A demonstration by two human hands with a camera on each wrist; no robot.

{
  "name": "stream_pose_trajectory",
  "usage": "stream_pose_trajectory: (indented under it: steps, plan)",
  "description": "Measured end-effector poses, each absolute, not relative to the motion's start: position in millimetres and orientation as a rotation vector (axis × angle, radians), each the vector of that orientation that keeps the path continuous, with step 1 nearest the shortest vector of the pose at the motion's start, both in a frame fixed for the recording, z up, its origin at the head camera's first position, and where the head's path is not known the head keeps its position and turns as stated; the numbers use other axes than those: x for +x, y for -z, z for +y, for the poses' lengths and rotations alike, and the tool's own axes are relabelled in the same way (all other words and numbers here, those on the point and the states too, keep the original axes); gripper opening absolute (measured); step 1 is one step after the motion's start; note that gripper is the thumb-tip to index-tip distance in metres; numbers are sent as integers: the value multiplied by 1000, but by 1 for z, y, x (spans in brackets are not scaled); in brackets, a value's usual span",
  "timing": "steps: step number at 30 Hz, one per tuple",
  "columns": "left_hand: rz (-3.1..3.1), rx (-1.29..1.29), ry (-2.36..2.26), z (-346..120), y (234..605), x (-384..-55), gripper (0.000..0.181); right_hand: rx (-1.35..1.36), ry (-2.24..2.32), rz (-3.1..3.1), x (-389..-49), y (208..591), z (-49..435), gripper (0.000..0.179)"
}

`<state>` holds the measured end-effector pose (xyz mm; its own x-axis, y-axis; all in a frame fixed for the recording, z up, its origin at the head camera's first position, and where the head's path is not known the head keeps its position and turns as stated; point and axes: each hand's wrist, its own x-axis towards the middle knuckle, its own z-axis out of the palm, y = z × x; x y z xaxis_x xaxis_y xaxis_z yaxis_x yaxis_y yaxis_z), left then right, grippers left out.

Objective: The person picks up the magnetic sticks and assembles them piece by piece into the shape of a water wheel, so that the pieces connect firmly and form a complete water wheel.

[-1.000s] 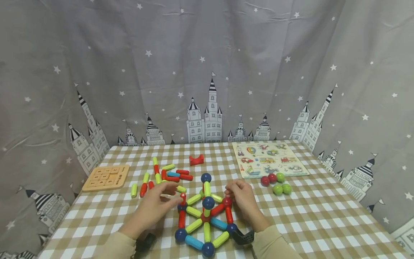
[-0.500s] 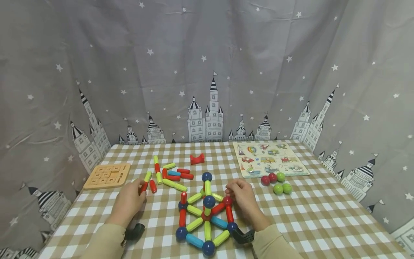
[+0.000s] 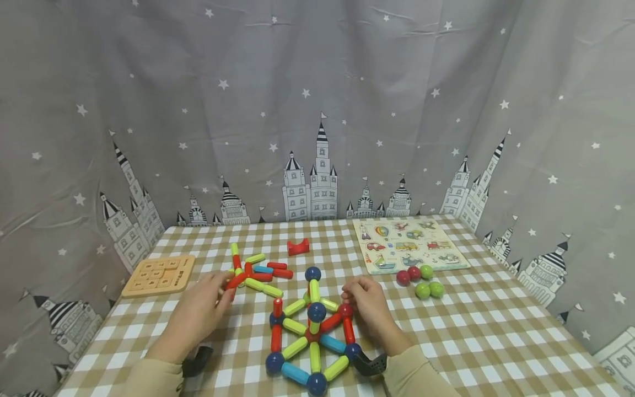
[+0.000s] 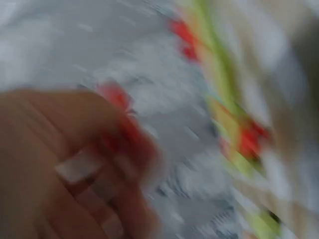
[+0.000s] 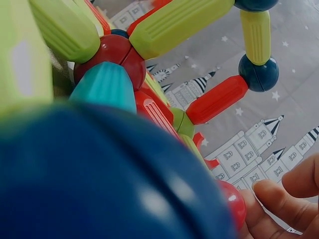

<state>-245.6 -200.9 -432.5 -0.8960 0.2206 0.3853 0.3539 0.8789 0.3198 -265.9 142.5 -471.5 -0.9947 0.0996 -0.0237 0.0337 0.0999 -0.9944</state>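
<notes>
My left hand [image 3: 195, 309] pinches a red magnetic rod [image 3: 237, 281] beside the pile of loose rods. In the left wrist view, blur covers that hand [image 4: 89, 159] and the red between its fingers. A magnetic-ball frame [image 3: 315, 349] of yellow-green, red and blue rods stands in the middle, with blue balls [image 3: 316, 312] raised on it. At the frame's left corner a short red rod [image 3: 278, 307] points up from a blue ball. My right hand [image 3: 371, 309], its fingers loosely bent, stays by the red ball [image 5: 232, 203] at the frame's right corner, fingertips right at it.
Loose yellow-green rods [image 3: 263, 286] and a blue rod [image 3: 263, 269] lie behind the left hand. A red curved block [image 3: 298, 247] lies farther back. A wooden number puzzle [image 3: 160, 275] is at left; a picture board [image 3: 409, 245] and several balls [image 3: 423, 290] are at right.
My left hand goes from the frame's left corner out to the loose rods, then shifts right along them, now with a red rod in its fingers. My right hand keeps its place.
</notes>
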Motion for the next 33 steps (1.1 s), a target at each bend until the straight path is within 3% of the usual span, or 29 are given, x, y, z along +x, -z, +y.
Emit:
stream_pose_trajectory:
  steps: [3, 6, 9, 23, 28, 33]
  plan:
    - [-2464, -834, 487, -177, 421, -236, 38, -133, -2058, -2292, -266, 470, 142, 20]
    - [-2314, -1050, 341, -157, 418, -233, 49, -141, -2053, -2293, -266, 468, 142, 20]
    - [-2323, -1079, 273, -147, 419, -233, 55, -148, -2062, -2300, -266, 468, 141, 20]
    - [-2356, -1039, 377, -139, 424, -233, 53, -150, -1967, -2381, -268, 471, 145, 19]
    - [-2780, -841, 550, -147, 424, -218, 48, -140, -1909, -2461, -269, 471, 148, 20]
    - [-3147, -910, 652, -153, 432, -213, 46, -106, -1805, -2599, -269, 469, 154, 20]
